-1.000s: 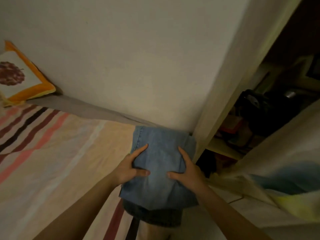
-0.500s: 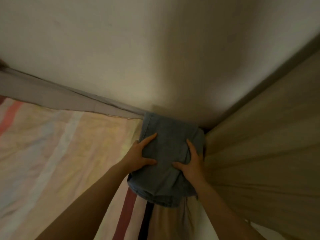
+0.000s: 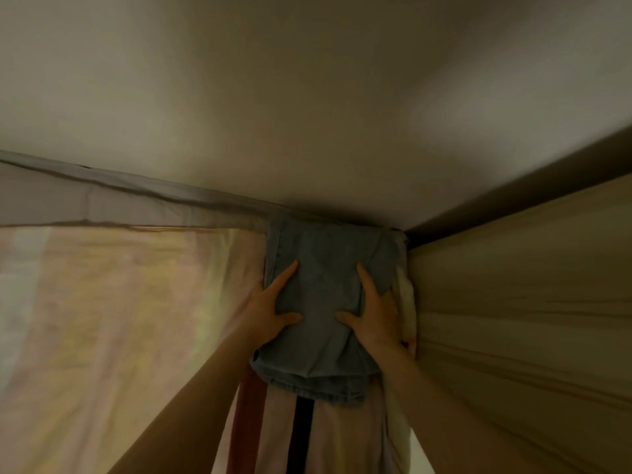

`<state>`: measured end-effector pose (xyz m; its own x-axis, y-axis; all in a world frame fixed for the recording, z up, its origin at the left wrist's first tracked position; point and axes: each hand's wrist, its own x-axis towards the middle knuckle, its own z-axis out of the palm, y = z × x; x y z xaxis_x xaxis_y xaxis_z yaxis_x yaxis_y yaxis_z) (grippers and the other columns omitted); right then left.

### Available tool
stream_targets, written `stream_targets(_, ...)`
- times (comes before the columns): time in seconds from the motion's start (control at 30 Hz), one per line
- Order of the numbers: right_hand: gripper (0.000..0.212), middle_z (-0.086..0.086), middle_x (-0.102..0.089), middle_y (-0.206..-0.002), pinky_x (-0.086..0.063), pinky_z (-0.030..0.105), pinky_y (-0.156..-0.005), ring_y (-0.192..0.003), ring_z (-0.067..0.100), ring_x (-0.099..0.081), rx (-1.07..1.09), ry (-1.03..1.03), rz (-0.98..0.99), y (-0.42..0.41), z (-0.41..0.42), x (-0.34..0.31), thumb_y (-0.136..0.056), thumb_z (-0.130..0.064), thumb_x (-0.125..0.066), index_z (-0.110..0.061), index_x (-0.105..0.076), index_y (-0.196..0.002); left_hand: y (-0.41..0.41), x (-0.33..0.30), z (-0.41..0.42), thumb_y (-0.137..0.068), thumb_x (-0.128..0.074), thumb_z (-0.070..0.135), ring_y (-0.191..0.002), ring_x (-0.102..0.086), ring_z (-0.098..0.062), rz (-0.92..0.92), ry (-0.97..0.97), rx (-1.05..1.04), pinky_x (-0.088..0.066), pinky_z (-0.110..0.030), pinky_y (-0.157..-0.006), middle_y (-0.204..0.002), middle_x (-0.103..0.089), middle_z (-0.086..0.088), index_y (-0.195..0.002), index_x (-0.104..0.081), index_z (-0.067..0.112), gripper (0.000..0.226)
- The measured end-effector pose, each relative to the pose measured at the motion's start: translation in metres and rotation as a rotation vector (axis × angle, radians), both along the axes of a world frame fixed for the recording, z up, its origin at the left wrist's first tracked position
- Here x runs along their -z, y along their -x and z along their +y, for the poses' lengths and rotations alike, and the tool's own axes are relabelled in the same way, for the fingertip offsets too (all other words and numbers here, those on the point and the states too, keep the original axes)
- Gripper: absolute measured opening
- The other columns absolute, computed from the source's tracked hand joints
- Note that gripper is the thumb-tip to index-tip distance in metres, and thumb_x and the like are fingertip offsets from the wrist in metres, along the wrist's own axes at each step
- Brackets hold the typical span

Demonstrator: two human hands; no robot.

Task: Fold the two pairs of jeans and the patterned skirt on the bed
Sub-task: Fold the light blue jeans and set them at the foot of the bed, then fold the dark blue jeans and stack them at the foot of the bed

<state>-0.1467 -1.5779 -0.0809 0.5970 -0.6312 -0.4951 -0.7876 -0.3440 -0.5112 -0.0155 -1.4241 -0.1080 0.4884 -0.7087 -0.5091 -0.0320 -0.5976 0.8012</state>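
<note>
With both hands flat, left (image 3: 273, 311) and right (image 3: 374, 314), fingers straight on folded jeans (image 3: 325, 292), placing step looks done; next: release.

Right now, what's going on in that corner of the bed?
A person has both hands on a folded stack of blue jeans in the corner of the bed, against the wall. The left hand and right hand lie flat on top, fingers spread, pressing it onto the striped sheet. No patterned skirt is clearly visible.
</note>
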Motion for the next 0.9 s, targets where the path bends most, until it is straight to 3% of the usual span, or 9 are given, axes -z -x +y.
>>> stream_targets(0.1, 0.103, 0.011, -0.014, -0.157, -0.023, 0.045, -0.116, -0.142, 0.029, -0.021, -0.024, 0.051, 0.037, -0.003, -0.002, 0.017, -0.075, -0.042, -0.074, -0.042, 0.003, -0.143, 0.003, 0.019, -0.003, -0.07, -0.067, 0.06, -0.143, -0.013, -0.029, -0.021, -0.012, -0.001, -0.019, -0.047, -0.116, -0.156, -0.006, -0.007, -0.141, -0.008, 0.053, 0.094)
stream_targets(0.23, 0.103, 0.014, -0.011, -0.157, -0.025, 0.04, -0.114, -0.141, 0.031, -0.021, -0.081, 0.048, 0.167, -0.013, -0.011, 0.03, -0.077, -0.041, -0.072, -0.035, 0.004, -0.147, -0.001, 0.026, -0.009, -0.078, -0.069, 0.045, -0.142, -0.014, -0.034, -0.057, -0.077, 0.015, -0.019, -0.049, -0.116, -0.155, -0.008, -0.013, -0.14, -0.006, 0.054, 0.089)
stream_targets(0.4, 0.103, 0.016, -0.012, -0.156, -0.027, 0.045, -0.113, -0.139, 0.034, -0.025, -0.114, 0.009, 0.257, -0.016, -0.01, 0.023, -0.078, -0.05, -0.067, -0.047, 0.016, -0.139, 0.007, 0.01, -0.014, -0.086, -0.062, 0.03, -0.134, -0.028, -0.039, -0.102, -0.22, 0.011, -0.027, -0.045, -0.11, -0.15, -0.015, -0.019, -0.143, -0.003, 0.049, 0.084)
stream_targets(0.5, 0.089, 0.016, -0.006, -0.156, -0.02, 0.048, -0.115, -0.141, 0.035, -0.017, -0.095, 0.073, 0.292, -0.019, 0.002, 0.007, -0.085, -0.058, -0.053, -0.047, 0.012, -0.144, 0.011, -0.011, -0.005, -0.092, -0.053, 0.028, -0.126, -0.038, -0.038, -0.13, -0.267, -0.004, -0.034, -0.04, -0.104, -0.146, -0.023, -0.018, -0.146, -0.007, 0.041, 0.072)
stream_targets(0.6, 0.072, 0.022, 0.002, -0.153, -0.014, 0.055, -0.114, -0.141, 0.042, -0.007, -0.123, 0.157, 0.41, -0.014, 0.026, -0.027, -0.094, -0.043, -0.047, -0.046, 0.002, -0.146, 0.022, -0.04, 0.018, -0.094, -0.05, 0.036, -0.127, -0.041, -0.035, -0.214, -0.31, -0.041, -0.04, -0.039, -0.1, -0.15, -0.022, -0.014, -0.147, -0.011, 0.038, 0.066)
stream_targets(0.7, 0.065, 0.016, 0.003, -0.156, -0.012, 0.055, -0.113, -0.142, 0.037, -0.004, -0.221, 0.243, 0.349, -0.008, 0.057, -0.068, -0.097, -0.03, -0.046, -0.042, -0.006, -0.147, 0.042, -0.078, 0.039, -0.094, -0.049, 0.039, -0.128, -0.043, -0.034, -0.277, -0.342, -0.178, -0.04, -0.044, -0.102, -0.154, -0.019, -0.012, -0.146, -0.02, 0.037, 0.06)
stream_targets(0.9, 0.057, 0.008, -0.004, -0.158, -0.012, 0.049, -0.116, -0.145, 0.029, -0.005, -0.438, 0.212, 0.127, 0.009, 0.125, -0.158, -0.098, -0.032, -0.041, -0.039, -0.014, -0.147, 0.095, -0.162, 0.083, -0.095, -0.046, 0.039, -0.136, -0.034, -0.029, -0.422, -0.344, -0.405, -0.039, -0.042, -0.103, -0.155, -0.019, -0.012, -0.146, -0.017, 0.039, 0.059)
